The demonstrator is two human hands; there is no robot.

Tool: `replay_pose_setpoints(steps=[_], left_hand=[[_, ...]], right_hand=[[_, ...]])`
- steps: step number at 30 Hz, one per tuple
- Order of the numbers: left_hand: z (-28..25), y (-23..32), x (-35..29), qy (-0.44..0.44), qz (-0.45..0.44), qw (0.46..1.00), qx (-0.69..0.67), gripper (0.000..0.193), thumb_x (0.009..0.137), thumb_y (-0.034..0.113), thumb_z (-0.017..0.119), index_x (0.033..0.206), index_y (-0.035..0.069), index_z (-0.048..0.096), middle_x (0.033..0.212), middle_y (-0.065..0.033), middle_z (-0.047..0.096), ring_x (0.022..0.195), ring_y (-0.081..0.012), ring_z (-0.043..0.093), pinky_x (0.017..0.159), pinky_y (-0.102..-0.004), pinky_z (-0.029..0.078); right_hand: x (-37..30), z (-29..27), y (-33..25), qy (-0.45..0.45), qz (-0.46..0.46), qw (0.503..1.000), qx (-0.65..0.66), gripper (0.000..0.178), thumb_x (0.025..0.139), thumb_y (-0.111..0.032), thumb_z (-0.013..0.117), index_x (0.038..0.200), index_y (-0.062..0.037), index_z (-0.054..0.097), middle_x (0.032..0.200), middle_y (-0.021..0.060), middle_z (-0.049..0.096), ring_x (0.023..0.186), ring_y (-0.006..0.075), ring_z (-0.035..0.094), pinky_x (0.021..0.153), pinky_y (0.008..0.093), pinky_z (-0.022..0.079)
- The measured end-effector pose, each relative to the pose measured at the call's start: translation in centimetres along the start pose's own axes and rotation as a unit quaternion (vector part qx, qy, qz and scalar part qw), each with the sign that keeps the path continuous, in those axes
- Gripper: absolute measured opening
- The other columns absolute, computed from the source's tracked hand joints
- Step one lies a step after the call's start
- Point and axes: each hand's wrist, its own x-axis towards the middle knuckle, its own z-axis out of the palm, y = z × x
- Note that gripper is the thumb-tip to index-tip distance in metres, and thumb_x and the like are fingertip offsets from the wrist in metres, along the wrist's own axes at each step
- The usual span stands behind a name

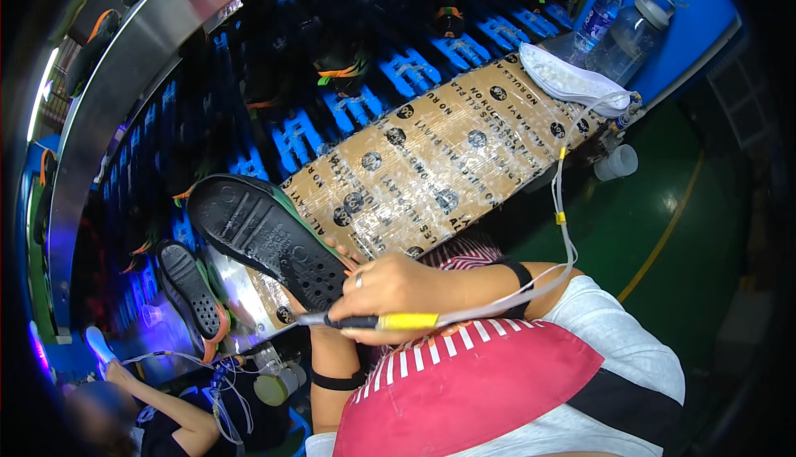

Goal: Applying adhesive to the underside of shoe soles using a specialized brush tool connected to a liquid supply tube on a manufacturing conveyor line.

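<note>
My left hand (297, 306) grips a large black shoe sole (257, 229) by its heel end. The sole's ribbed, perforated face is turned up, and green shows along one edge. Most of that hand is hidden beneath the sole; fingertips show along its right side. In my closed right hand (394, 287) is a hose-fed brush (352, 322) with a dark grip and yellow wrapping. Its pale tip points left, over my left wrist and just below the sole's heel. A thin clear hose (531, 293) runs from the brush along my right forearm.
A tape-covered cardboard work surface (431, 158) lies ahead. White soles (572, 80), a water bottle (599, 19) and a clear jug (634, 38) stand at its far right. Beyond is a rack with blue holders (410, 71). Another sole (192, 291) and a co-worker's arm (166, 403) are left.
</note>
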Motion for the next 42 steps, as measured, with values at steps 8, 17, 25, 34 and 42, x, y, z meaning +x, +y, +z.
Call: replay_pose_setpoints(steps=[8, 17, 25, 34, 42], left_hand=[[-1.3, 1.0, 1.0, -0.105, 0.009, 0.993, -0.053, 0.061, 0.082, 0.052, 0.047, 0.123, 0.006, 0.044, 0.118, -0.016, 0.047, 0.108, -0.031, 0.044, 0.092, -0.0443, 0.04], [-2.1, -0.4, -0.8, 0.033, 0.014, 0.996, 0.087, 0.06, 0.082, 0.053, 0.05, 0.121, 0.008, 0.046, 0.114, -0.0125, 0.054, 0.098, -0.0269, 0.056, 0.087, -0.0418, 0.046], [-0.6, 0.7, 1.1, -0.093, 0.027, 0.995, 0.017, 0.069, 0.079, 0.057, 0.052, 0.127, 0.009, 0.041, 0.12, -0.0184, 0.048, 0.109, -0.0331, 0.045, 0.087, -0.0468, 0.044], [0.2, 2.8, 1.6, -0.088, 0.084, 0.991, 0.053, 0.047, 0.085, 0.034, 0.051, 0.122, 0.007, 0.043, 0.115, -0.0094, 0.048, 0.107, -0.0242, 0.045, 0.095, -0.0369, 0.036], [0.3, 5.0, 1.7, -0.138, 0.01, 0.986, 0.092, 0.074, 0.076, 0.05, 0.06, 0.124, -0.002, 0.038, 0.109, -0.0203, 0.05, 0.103, -0.0318, 0.05, 0.088, -0.0387, 0.045]], right_hand=[[-0.4, 0.8, 0.2, 0.0, 0.009, 0.998, 0.061, 0.025, 0.071, -0.015, 0.07, 0.092, -0.0046, 0.063, 0.071, 0.0103, 0.06, 0.062, 0.0242, 0.06, 0.054, 0.0313, 0.048], [0.0, 1.0, 1.0, 0.117, 0.011, 0.99, -0.08, 0.028, 0.069, -0.011, 0.069, 0.093, -0.0008, 0.059, 0.067, 0.0076, 0.054, 0.059, 0.0228, 0.057, 0.051, 0.0302, 0.046], [-0.7, 0.2, 1.1, 0.087, 0.061, 0.994, 0.021, 0.027, 0.068, -0.012, 0.071, 0.093, -0.0044, 0.062, 0.064, 0.0081, 0.055, 0.052, 0.0238, 0.056, 0.047, 0.0317, 0.045], [-0.9, -0.4, 1.2, -0.049, 0.115, 0.955, 0.27, 0.029, 0.071, -0.014, 0.072, 0.097, -0.0049, 0.064, 0.069, 0.0082, 0.058, 0.059, 0.0205, 0.057, 0.052, 0.0296, 0.044], [-1.0, -0.4, 1.7, -0.089, 0.082, 0.973, 0.196, 0.025, 0.072, -0.013, 0.07, 0.095, -0.0043, 0.064, 0.068, 0.0097, 0.058, 0.058, 0.0228, 0.057, 0.052, 0.0307, 0.044]])
